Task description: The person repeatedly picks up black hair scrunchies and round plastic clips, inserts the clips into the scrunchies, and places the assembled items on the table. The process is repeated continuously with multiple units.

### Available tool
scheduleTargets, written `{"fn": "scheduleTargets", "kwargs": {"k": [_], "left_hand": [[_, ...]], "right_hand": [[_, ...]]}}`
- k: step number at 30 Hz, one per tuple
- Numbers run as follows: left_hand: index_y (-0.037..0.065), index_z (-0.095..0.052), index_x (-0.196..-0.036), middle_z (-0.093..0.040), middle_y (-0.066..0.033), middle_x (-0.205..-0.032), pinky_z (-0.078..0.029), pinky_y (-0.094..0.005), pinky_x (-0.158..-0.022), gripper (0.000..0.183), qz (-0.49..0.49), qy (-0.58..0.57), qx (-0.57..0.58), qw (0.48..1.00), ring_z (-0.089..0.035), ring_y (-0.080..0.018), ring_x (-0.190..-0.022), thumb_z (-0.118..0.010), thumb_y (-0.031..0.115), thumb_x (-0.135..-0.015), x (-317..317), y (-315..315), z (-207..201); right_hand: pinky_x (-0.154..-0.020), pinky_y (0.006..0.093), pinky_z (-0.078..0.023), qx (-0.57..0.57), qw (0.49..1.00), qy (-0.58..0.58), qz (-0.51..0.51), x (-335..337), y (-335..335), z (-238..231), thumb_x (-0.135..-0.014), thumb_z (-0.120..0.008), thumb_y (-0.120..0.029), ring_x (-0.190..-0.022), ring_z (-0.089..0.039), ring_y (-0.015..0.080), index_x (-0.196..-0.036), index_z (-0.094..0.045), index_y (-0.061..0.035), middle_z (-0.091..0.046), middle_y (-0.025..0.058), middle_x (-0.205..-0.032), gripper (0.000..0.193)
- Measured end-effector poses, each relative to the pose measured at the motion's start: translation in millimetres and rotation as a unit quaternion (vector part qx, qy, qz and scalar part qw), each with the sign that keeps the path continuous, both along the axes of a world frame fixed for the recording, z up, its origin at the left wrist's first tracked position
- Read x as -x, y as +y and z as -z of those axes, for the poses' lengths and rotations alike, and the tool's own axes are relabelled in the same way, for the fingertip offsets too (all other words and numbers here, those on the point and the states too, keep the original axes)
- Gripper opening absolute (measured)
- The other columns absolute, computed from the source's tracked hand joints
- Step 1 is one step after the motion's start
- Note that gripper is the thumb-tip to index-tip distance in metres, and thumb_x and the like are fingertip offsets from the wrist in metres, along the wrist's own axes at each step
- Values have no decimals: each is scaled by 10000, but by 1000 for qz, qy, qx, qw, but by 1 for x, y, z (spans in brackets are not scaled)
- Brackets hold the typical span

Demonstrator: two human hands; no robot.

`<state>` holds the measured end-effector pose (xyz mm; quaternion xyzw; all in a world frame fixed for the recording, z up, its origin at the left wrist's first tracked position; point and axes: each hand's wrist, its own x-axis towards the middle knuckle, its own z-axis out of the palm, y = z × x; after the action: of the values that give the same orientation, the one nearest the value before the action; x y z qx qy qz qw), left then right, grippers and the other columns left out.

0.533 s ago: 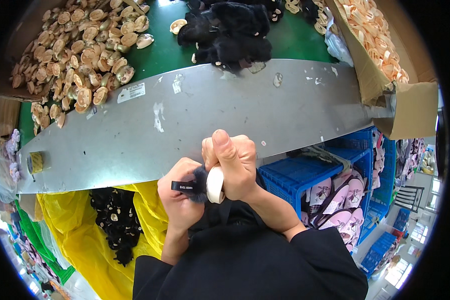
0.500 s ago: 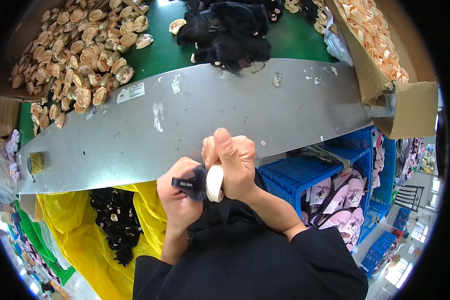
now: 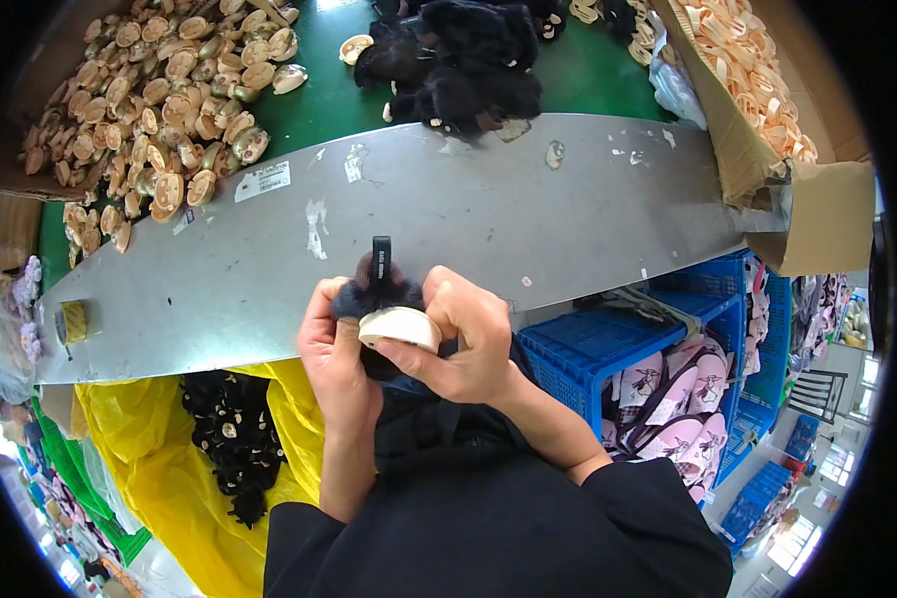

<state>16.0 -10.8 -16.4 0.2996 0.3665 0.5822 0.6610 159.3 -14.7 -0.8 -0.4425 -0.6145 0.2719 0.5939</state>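
Many cream and gold oval shells (image 3: 174, 189) lie heaped at the upper left, spilling onto a green surface (image 3: 314, 100) and the edge of a grey metal panel (image 3: 448, 199). Black furry pieces (image 3: 478, 60) are piled at the panel's far edge. An open cardboard box (image 3: 837, 214) at the upper right holds pale peach curved pieces (image 3: 752, 80). A roll of tape (image 3: 73, 321) sits at the panel's left end; below, a yellow bag (image 3: 135, 439) surrounds dark pieces (image 3: 231, 434) with small pale bits. Blue crates (image 3: 588, 344) stand on the right, with pink printed pieces (image 3: 703, 384) among them.

In front of the person, over the panel's near edge, is a dark, fluffy piece (image 3: 352, 300) with a black ribbon loop (image 3: 382, 257) standing up from it. A smooth cream part (image 3: 401, 323) — rounded above, flatter below — sits against the fur.

The left hand (image 3: 334, 344) is closed around the fur's left side, its thumb against it. The right hand (image 3: 468, 334) grips the cream part, thumb on its lower edge and fingers curled behind — partly hiding the fur.
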Motion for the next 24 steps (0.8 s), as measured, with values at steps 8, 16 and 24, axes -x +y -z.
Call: {"fn": "scheduleTargets", "kwargs": {"k": [8,16,24], "left_hand": [[0,-569,-1173,-620,-130,-1225,-510,-391,-1015,188,-35,-86,-114,989,-637,-235,-1135,-580,97,-1013,-16,0,10],[17,-594,-929,-507,-38,-955,-393,-244,-778,114,-9,291,-213,933,-489,-130,-868,-672,93,-962,-4,6,-4],[-5,-605,-892,-511,-88,-827,-427,-298,-654,132,23,387,-256,886,-502,-215,-742,-730,-5,-849,-19,5,-10]], "right_hand": [[-496,308,-365,-124,988,-52,73,0,8,2,-766,-866,-86,-559,-460,194,-690,-441,-72,-482,76,-659,431],[-574,340,-408,20,990,-65,125,-5,6,-6,-827,-789,-115,-658,-501,225,-697,-515,-30,-539,118,-821,315],[-791,292,-459,112,969,220,21,1,12,6,-1020,-467,-225,-869,-546,166,-1038,-565,-13,-573,106,-978,234]]}}
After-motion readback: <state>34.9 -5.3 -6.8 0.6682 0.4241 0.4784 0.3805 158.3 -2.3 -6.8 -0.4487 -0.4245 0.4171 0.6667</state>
